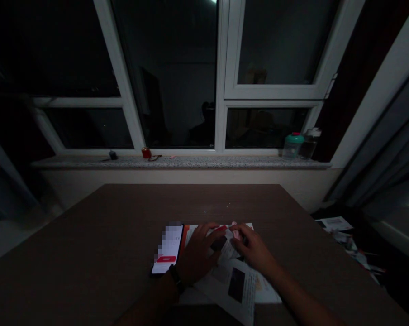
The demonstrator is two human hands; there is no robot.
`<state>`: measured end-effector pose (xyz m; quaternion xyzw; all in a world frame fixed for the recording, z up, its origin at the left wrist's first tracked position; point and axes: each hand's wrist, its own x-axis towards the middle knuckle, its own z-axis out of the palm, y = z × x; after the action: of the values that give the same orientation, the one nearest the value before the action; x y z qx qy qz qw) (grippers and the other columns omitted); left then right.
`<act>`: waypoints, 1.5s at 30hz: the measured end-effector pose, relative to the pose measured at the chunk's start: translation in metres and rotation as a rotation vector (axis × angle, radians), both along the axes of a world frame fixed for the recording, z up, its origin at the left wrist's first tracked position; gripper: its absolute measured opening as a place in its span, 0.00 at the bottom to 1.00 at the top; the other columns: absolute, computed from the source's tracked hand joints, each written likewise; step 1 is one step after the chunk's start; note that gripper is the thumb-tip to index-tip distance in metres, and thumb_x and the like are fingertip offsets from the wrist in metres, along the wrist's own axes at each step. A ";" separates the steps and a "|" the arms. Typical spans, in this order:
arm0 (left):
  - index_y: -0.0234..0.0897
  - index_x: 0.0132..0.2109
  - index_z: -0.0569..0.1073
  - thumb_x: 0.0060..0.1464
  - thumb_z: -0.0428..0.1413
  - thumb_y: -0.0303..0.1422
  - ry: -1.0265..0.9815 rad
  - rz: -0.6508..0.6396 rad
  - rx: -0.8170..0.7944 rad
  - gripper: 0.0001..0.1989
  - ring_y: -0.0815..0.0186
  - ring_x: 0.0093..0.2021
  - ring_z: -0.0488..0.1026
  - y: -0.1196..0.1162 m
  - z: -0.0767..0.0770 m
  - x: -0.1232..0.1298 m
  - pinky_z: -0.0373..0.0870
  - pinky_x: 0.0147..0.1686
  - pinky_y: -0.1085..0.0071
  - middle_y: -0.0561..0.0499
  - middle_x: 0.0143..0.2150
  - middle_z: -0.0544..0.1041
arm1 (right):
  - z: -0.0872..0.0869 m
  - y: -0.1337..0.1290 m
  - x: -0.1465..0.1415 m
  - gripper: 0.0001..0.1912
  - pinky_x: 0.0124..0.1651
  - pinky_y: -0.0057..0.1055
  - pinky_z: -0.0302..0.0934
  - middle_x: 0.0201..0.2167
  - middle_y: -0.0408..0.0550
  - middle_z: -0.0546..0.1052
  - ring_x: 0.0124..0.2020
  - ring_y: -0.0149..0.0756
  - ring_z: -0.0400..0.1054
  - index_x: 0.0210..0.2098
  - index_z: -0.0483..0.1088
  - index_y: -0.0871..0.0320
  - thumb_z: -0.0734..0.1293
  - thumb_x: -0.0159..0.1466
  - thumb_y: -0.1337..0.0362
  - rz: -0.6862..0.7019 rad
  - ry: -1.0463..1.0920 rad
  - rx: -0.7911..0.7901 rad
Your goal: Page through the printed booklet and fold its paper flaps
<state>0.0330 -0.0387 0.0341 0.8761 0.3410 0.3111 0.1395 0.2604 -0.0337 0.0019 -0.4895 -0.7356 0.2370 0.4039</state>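
My left hand [199, 253], with a dark band round its wrist, lies over the printed papers with its fingers stretched out and apart. My right hand [255, 251] is closed in a pinch on a small pale pink piece [236, 232], too dim to name more exactly. Beneath both hands is a stack of printed sheets. A loose sheet with a dark picture [247, 280] slants toward me over a wider white page [268, 296]. A lit phone [167, 249] lies to the left of my left hand, with a red button on its screen.
The brown table [89, 253] reaches toward a window sill [197, 161]. On the sill stand a teal-lidded bottle [293, 146], a clear bottle [309, 144] and a small red item [145, 153]. Beyond the table's right edge lie several papers [336, 223].
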 end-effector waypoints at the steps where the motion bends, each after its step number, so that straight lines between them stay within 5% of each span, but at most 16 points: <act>1: 0.46 0.57 0.67 0.60 0.54 0.30 0.028 -0.002 0.025 0.18 0.54 0.58 0.62 0.000 0.000 0.000 0.59 0.57 0.57 0.48 0.59 0.65 | -0.002 0.001 0.000 0.14 0.48 0.36 0.62 0.45 0.48 0.75 0.45 0.41 0.69 0.48 0.68 0.53 0.62 0.62 0.64 -0.004 0.004 -0.004; 8: 0.45 0.52 0.70 0.58 0.59 0.33 0.269 -0.220 0.054 0.14 0.57 0.54 0.67 0.000 -0.002 -0.002 0.58 0.54 0.60 0.51 0.52 0.72 | -0.007 0.003 -0.001 0.15 0.48 0.37 0.62 0.44 0.49 0.75 0.44 0.42 0.70 0.49 0.68 0.54 0.64 0.61 0.65 -0.020 -0.007 -0.030; 23: 0.42 0.55 0.68 0.57 0.52 0.20 0.344 -0.028 0.098 0.20 0.58 0.56 0.66 0.009 -0.015 -0.001 0.60 0.56 0.58 0.49 0.56 0.71 | 0.007 -0.006 -0.001 0.17 0.49 0.35 0.60 0.43 0.47 0.73 0.45 0.39 0.67 0.48 0.68 0.52 0.65 0.60 0.70 0.134 -0.056 0.092; 31: 0.42 0.51 0.71 0.52 0.51 0.15 0.239 -0.131 0.004 0.23 0.60 0.52 0.66 0.012 -0.018 -0.002 0.64 0.52 0.63 0.49 0.49 0.71 | -0.005 -0.002 0.000 0.25 0.53 0.36 0.60 0.46 0.47 0.72 0.48 0.40 0.66 0.50 0.69 0.52 0.69 0.54 0.74 0.199 -0.122 -0.019; 40: 0.42 0.51 0.72 0.57 0.53 0.20 0.148 -0.148 -0.165 0.18 0.62 0.46 0.71 0.013 -0.013 -0.004 0.68 0.45 0.69 0.50 0.46 0.73 | -0.012 0.001 0.001 0.26 0.53 0.37 0.60 0.48 0.49 0.72 0.49 0.41 0.66 0.52 0.68 0.52 0.69 0.55 0.73 0.137 -0.114 -0.022; 45: 0.43 0.56 0.70 0.58 0.60 0.31 0.208 -0.206 -0.107 0.19 0.56 0.57 0.65 0.014 -0.018 -0.006 0.61 0.57 0.59 0.48 0.56 0.71 | -0.015 0.003 0.001 0.26 0.54 0.39 0.60 0.49 0.49 0.72 0.50 0.42 0.66 0.53 0.68 0.52 0.69 0.56 0.71 0.128 -0.105 -0.023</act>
<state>0.0268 -0.0251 0.0158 0.9252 0.2781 0.1838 0.1811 0.2616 -0.0303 -0.0132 -0.4580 -0.7828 0.2446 0.3430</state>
